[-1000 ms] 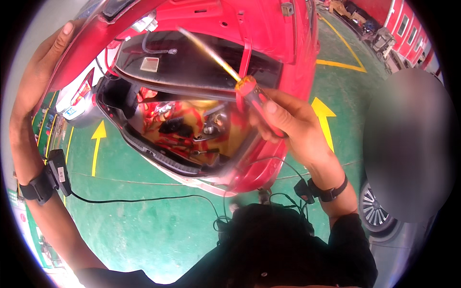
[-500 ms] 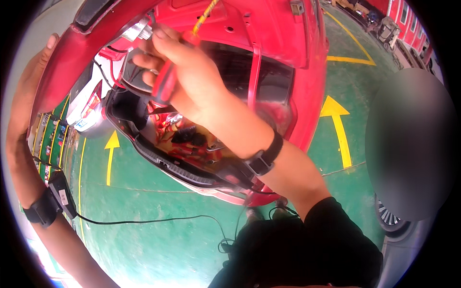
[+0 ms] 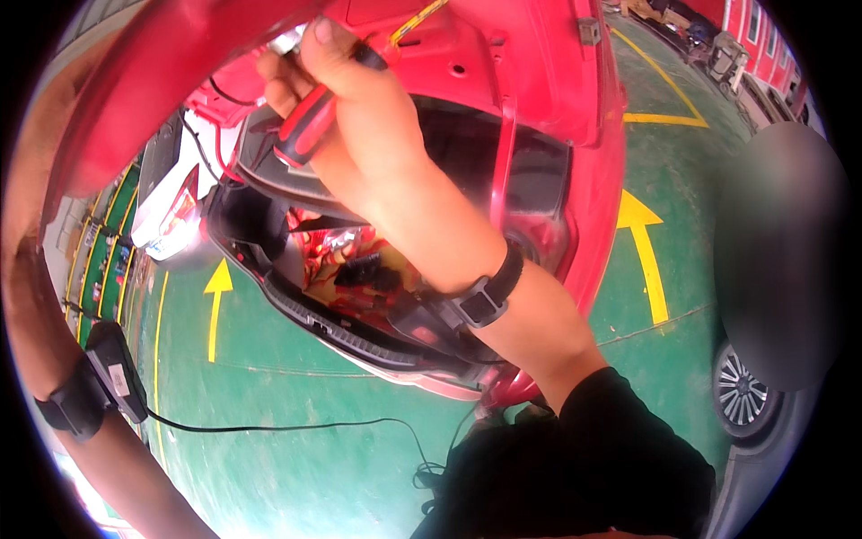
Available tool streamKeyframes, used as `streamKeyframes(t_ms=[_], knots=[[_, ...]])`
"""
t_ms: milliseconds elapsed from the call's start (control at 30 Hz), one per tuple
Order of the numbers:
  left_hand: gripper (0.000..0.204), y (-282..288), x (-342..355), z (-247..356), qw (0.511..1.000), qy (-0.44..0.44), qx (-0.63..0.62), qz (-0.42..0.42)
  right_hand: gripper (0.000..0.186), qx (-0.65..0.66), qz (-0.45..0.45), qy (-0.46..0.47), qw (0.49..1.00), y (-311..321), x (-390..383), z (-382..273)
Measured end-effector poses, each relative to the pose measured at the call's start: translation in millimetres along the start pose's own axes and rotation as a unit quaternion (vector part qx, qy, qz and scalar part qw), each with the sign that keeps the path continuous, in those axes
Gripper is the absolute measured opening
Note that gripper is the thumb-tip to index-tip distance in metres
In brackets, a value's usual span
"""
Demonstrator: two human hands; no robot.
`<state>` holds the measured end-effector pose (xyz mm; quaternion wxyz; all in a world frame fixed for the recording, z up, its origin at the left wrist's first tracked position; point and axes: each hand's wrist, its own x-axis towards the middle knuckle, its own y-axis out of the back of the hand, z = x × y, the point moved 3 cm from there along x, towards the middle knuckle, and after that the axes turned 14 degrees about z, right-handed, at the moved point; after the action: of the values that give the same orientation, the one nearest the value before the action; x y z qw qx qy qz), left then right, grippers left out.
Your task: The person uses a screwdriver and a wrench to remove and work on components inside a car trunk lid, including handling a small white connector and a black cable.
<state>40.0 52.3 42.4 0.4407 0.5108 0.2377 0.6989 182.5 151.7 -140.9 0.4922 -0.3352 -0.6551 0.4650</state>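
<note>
Head view. We list first the right hand [image 3: 359,103], raised before the open red trunk lid [image 3: 539,81]. Its fingers are curled in, holding one screwdriver [image 3: 307,128], red and black in the handle, which lies across the palm; the yellowish shaft points up and to the right. The fingertips are near a bright metal fitting [image 3: 285,40] at the lid's underside; whether they touch it we cannot tell.

Next, the left hand [image 3: 43,148], blurred, against the lid's outer edge; we cannot tell how its fingers stand.

On the wrists we record two black bands, right [image 3: 485,301] and left [image 3: 74,402], the left beside a black box [image 3: 117,370] with a black cable [image 3: 278,428].

Below the hands: a trunk opening [image 3: 350,334] containing a red and yellow jumble [image 3: 319,260]. Around it: green floor [image 3: 287,485], two yellow arrows [image 3: 218,292], a white car [image 3: 157,220], a spoked wheel [image 3: 742,391].
</note>
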Motion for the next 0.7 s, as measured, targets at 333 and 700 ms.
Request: streamKeyframes(t_ms=[333, 700], knots=[[0.056, -11, -17, 16, 0.991, -0.002, -0.13, -0.026, 0.016, 0.013, -0.036, -0.031, 0.999, 7, 9, 5], [0.059, -6, -13, 18, 0.999, -0.04, -0.033, 0.0, 0.021, 0.004, -0.061, 0.001, 0.998, 4, 14, 4]])
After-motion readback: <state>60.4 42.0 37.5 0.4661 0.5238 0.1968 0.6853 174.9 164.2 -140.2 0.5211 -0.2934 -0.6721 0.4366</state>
